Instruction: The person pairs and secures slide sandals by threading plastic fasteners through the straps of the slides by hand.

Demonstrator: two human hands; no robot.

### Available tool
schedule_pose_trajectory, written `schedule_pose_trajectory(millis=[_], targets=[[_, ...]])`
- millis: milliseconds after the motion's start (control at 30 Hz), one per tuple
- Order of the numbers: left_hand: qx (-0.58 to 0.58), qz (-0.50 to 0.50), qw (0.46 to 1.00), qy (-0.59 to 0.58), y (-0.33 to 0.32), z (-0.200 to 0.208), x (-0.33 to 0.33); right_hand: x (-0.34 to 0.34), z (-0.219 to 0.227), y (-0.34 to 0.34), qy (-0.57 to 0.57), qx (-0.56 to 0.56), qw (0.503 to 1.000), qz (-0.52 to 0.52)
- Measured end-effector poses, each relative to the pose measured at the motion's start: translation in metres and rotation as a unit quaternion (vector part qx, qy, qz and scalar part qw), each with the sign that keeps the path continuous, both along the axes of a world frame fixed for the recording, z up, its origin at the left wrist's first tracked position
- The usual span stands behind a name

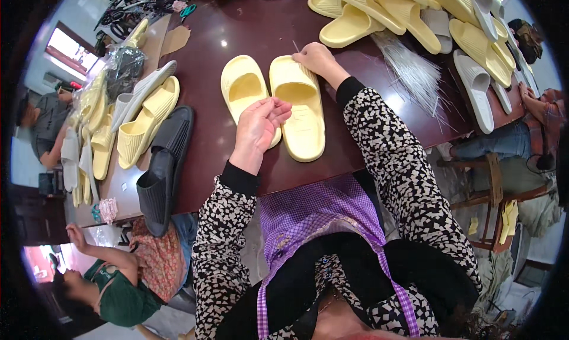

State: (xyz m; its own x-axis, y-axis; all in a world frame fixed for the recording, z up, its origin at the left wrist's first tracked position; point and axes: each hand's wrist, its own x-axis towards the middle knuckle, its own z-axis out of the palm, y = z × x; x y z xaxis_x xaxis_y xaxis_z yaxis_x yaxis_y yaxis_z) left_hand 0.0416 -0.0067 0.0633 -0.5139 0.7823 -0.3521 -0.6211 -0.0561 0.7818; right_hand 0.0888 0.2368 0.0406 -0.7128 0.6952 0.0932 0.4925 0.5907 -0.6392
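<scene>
A pair of pale yellow slide slippers lies side by side on the dark red table, toes pointing away from me. My left hand (261, 124) is over the inner edges of the two, palm partly up, thumb and fingers curled together; whatever may be between them is too small to make out. It covers part of the left slipper (238, 73). At the toe end of the right slipper (305, 141), my right hand (316, 58) pinches a thin strand (296, 45), whose end sticks up past the fingers.
A bundle of thin whitish strands (409, 70) lies to the right. Yellow and grey slippers (349, 29) are heaped at the far right. Black slippers (166, 168) and more pairs line the left side. Scissors (188, 10) lie far left. Other people sit around the table.
</scene>
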Motion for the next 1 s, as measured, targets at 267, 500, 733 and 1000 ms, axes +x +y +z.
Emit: schedule_pose_trajectory(millis=[267, 500, 733, 1000], targets=[[0.014, -0.007, 0.997, -0.072, -0.015, 0.002, 0.003, 0.004, -0.006, -0.009, 0.073, 0.033, 0.997, 0.006], [0.037, 0.008, 0.99, -0.134, -0.035, -0.004, 0.025, 0.012, -0.011, -0.015, 0.12, 0.069, 0.99, 0.014], [0.063, 0.028, 0.99, -0.124, -0.029, -0.01, 0.013, 0.013, -0.005, -0.018, 0.127, 0.047, 0.99, 0.024], [0.011, 0.102, 0.995, -0.018, 0.001, -0.001, -0.029, 0.021, 0.006, -0.033, 0.202, 0.042, 0.978, 0.018]])
